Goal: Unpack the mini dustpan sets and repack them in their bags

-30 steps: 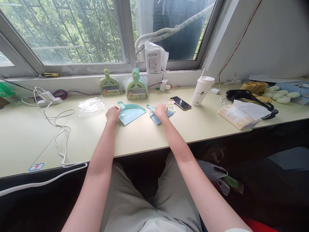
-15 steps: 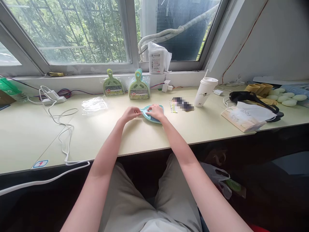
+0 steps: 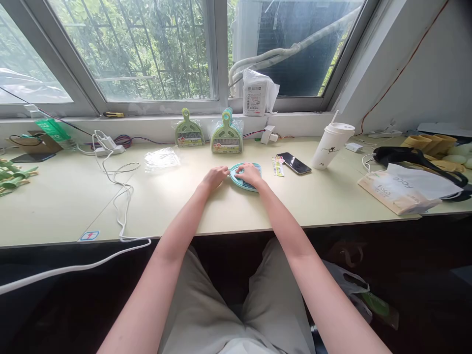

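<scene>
Teal plastic dustpan [image 3: 236,178] flat on the surface [image 3: 206,211], just ahead of centre and well back from the front edge. Brush [image 3: 247,185] apparently nested inside the pan, with dark bristle lines showing under the fingers.

Left hand [image 3: 216,177] at the pan's left end, grip narrow, fingertips pinched on the rim or handle. Right hand [image 3: 251,173] curled over the top of the pan. Grip there either clamped or merely resting: cannot tell from this view.

Step in hand, by judgement: seating the brush into the pan and holding the pair together. For any further move, keep both parts pressed as one unit and lift level, so as not to spring the brush loose.

Clearances:
- Behind: two green packed sets [image 3: 189,133] [image 3: 226,136] upright against the window ledge, near but not touching.
- Left rear: clear wrapper [image 3: 162,159] lying flat, apart from the left hand.
- Right: label card [image 3: 277,166] just beside the right hand, then phone [image 3: 295,163], then cup [image 3: 331,146] with straw. Tall and easily tipped; avoid a wide sweep to that side.
- Far left: white cable [image 3: 118,196] looping over the front edge, well apart.
- Toward the body: bare surface between hands and front edge, the widest free room.
</scene>
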The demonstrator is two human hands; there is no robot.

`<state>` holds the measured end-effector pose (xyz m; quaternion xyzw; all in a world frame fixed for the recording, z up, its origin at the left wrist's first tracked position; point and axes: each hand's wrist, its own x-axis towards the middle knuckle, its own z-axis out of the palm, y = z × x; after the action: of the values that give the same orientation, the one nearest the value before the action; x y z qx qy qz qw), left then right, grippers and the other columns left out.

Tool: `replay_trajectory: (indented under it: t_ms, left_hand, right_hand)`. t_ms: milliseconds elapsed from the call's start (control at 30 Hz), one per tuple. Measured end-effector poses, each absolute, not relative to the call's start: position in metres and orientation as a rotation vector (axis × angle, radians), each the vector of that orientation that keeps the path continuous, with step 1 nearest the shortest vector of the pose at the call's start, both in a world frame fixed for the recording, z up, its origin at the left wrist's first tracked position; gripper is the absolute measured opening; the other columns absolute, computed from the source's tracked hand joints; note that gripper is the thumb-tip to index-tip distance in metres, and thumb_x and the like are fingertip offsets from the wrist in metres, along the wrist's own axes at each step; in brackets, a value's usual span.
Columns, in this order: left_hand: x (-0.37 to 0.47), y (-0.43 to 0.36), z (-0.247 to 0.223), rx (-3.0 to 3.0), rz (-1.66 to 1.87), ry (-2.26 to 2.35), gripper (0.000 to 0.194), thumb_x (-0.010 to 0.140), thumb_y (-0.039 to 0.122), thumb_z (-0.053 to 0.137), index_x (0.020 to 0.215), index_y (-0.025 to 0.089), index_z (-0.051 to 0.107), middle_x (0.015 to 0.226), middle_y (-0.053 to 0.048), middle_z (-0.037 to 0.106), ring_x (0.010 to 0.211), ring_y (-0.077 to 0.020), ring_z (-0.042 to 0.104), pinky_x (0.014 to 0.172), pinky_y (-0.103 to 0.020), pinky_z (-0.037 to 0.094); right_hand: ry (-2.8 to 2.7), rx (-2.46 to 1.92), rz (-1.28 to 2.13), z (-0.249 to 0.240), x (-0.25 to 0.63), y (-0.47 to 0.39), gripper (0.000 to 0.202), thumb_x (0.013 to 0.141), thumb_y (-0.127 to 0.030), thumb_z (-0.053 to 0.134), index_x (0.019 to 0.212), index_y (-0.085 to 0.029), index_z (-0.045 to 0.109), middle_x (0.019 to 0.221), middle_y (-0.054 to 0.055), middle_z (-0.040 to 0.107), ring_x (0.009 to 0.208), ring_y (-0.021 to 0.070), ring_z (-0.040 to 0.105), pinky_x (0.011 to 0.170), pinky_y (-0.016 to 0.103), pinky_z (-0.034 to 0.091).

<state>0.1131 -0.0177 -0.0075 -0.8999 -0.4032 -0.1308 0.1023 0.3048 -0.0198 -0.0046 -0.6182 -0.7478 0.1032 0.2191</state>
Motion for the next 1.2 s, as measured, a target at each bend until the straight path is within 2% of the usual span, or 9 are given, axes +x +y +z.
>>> replay_trajectory:
  t_ms: [167, 333, 400, 533, 700, 833, 900, 1033, 1200]
  left_hand:
    - [0.114, -0.019, -0.011, -2.632, -0.593, -1.329, 0.035, 0.084, 0.002, 0.042, 0.096, 0.019, 0.070, 0.099, -0.012, 0.065, 0.102, -0.0252, 0.060, 0.087, -0.037, 0.046]
    - [0.117, -0.023, -0.001, -2.347, -1.545, -1.715, 0.038, 0.085, 0.023, 0.059, 0.123, 0.022, 0.058, 0.130, -0.014, 0.056, 0.128, -0.0302, 0.048, 0.105, -0.045, 0.037]
    - [0.121, -0.024, 0.003, -2.584, -1.847, -1.849, 0.040, 0.086, 0.036, 0.059, 0.124, 0.022, 0.056, 0.122, -0.012, 0.061, 0.118, -0.0288, 0.055, 0.098, -0.043, 0.044]
    - [0.127, -0.022, 0.003, -3.357, -1.857, -1.956, 0.037, 0.078, 0.039, 0.063, 0.108, 0.018, 0.060, 0.093, -0.008, 0.068, 0.093, -0.0256, 0.064, 0.082, -0.037, 0.052]
    - [0.111, -0.009, 0.000, -2.673, -2.527, -2.281, 0.028, 0.076, 0.029, 0.052, 0.102, 0.020, 0.053, 0.082, -0.002, 0.062, 0.076, -0.0185, 0.063, 0.068, -0.030, 0.053]
    - [0.089, 0.005, -0.002, -2.269, -2.719, -2.328, 0.024, 0.079, 0.032, 0.049, 0.100, 0.021, 0.052, 0.081, -0.002, 0.062, 0.073, -0.0171, 0.063, 0.065, -0.029, 0.053]
    - [0.078, 0.010, -0.004, -2.156, -2.788, -2.338, 0.019, 0.079, 0.030, 0.048, 0.094, 0.020, 0.053, 0.079, -0.002, 0.062, 0.073, -0.0169, 0.063, 0.067, -0.028, 0.054]
    - [0.062, 0.017, -0.007, -1.881, -2.940, -2.344, 0.010, 0.077, 0.025, 0.045, 0.084, 0.020, 0.051, 0.077, -0.003, 0.062, 0.077, -0.0168, 0.064, 0.069, -0.026, 0.054]
    - [0.055, 0.020, -0.009, -1.784, -2.885, -2.367, 0.009, 0.079, 0.029, 0.044, 0.082, 0.021, 0.047, 0.080, -0.005, 0.062, 0.082, -0.0180, 0.065, 0.069, -0.026, 0.055]
  right_hand:
    - [-2.066, -1.720, 0.269, -0.004, 0.300, -0.022, 0.021, 0.081, -0.037, 0.066, 0.097, -0.024, 0.073, 0.118, 0.004, 0.068, 0.116, 0.0243, 0.058, 0.092, 0.031, 0.044]
    - [-1.751, -1.754, 0.289, 0.004, 0.287, -0.031, 0.024, 0.081, -0.043, 0.064, 0.097, -0.025, 0.069, 0.112, 0.004, 0.071, 0.102, 0.0221, 0.065, 0.086, 0.031, 0.047]
    - [-1.604, -1.721, 0.253, 0.007, 0.281, -0.031, 0.026, 0.086, -0.044, 0.058, 0.102, -0.024, 0.067, 0.114, 0.005, 0.070, 0.103, 0.0209, 0.065, 0.088, 0.031, 0.048]
    - [-1.622, -1.568, 0.355, 0.012, 0.288, -0.021, 0.031, 0.094, -0.042, 0.048, 0.111, -0.025, 0.067, 0.115, 0.004, 0.069, 0.102, 0.0177, 0.065, 0.089, 0.028, 0.050]
    - [-1.473, -1.686, 0.179, 0.007, 0.338, -0.010, 0.047, 0.099, -0.029, 0.030, 0.143, -0.020, 0.045, 0.141, 0.015, 0.054, 0.120, 0.0217, 0.057, 0.098, 0.038, 0.047]
    - [-1.486, -2.087, 0.151, -0.012, 0.361, -0.011, 0.056, 0.094, -0.020, 0.042, 0.149, -0.014, 0.037, 0.155, 0.025, 0.033, 0.141, 0.0336, 0.036, 0.109, 0.059, 0.032]
    - [-1.745, -2.015, 0.240, -0.017, 0.361, -0.012, 0.063, 0.087, -0.008, 0.044, 0.150, -0.016, 0.036, 0.152, 0.021, 0.042, 0.141, 0.0303, 0.039, 0.113, 0.056, 0.028]
    - [-2.121, -1.503, 0.385, -0.016, 0.349, -0.015, 0.068, 0.080, 0.003, 0.042, 0.142, -0.026, 0.049, 0.126, 0.006, 0.068, 0.120, 0.0186, 0.060, 0.106, 0.035, 0.039]
    - [-2.133, -1.400, 0.261, -0.015, 0.331, -0.017, 0.051, 0.086, -0.002, 0.045, 0.127, -0.027, 0.064, 0.124, 0.002, 0.070, 0.102, 0.0157, 0.068, 0.105, 0.034, 0.039]
